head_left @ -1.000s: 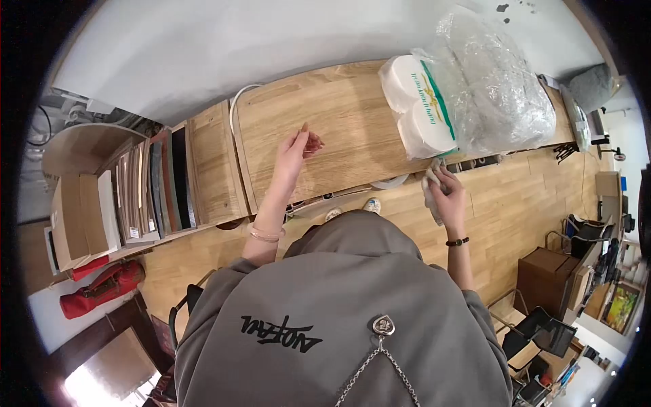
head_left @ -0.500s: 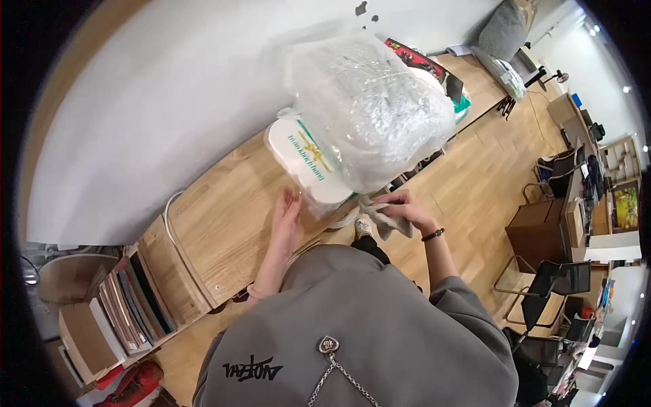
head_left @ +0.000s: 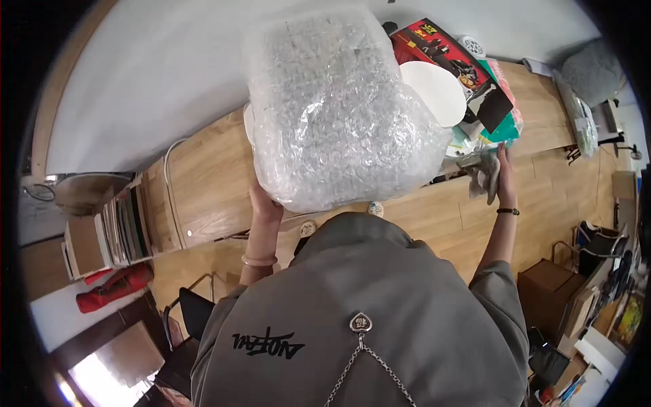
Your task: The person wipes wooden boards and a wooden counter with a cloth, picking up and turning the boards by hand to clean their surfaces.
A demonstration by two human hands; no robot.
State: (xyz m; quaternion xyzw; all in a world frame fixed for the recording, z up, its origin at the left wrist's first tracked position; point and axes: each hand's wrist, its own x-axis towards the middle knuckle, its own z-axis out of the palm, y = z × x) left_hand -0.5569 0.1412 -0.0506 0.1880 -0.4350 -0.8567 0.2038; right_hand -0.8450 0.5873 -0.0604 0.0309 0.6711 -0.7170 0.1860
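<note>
A large bundle of clear bubble wrap (head_left: pixel 339 129) rests on the wooden shelf top, in front of me. My left hand (head_left: pixel 266 203) is against its near left corner, with the fingers hidden behind the plastic. A white edge (head_left: pixel 249 125) shows at the bundle's left side. My right hand (head_left: pixel 506 182) is closed around a crumpled grey cloth (head_left: pixel 482 176) at the front edge of the shelf, its fingertips close to a green package (head_left: pixel 502 129).
Behind the bundle's right side lie a white round lid-like piece (head_left: pixel 434 93) and a red-and-black box (head_left: pixel 444 57). Upright books or folders (head_left: pixel 122 234) stand at the left end. A grey cushion (head_left: pixel 593 71) sits at the far right. Chairs and desks line the right side.
My right hand has moved right along the shelf with the cloth. My left hand has gone to the bundle's corner. The bundle now covers most of the white lettered package.
</note>
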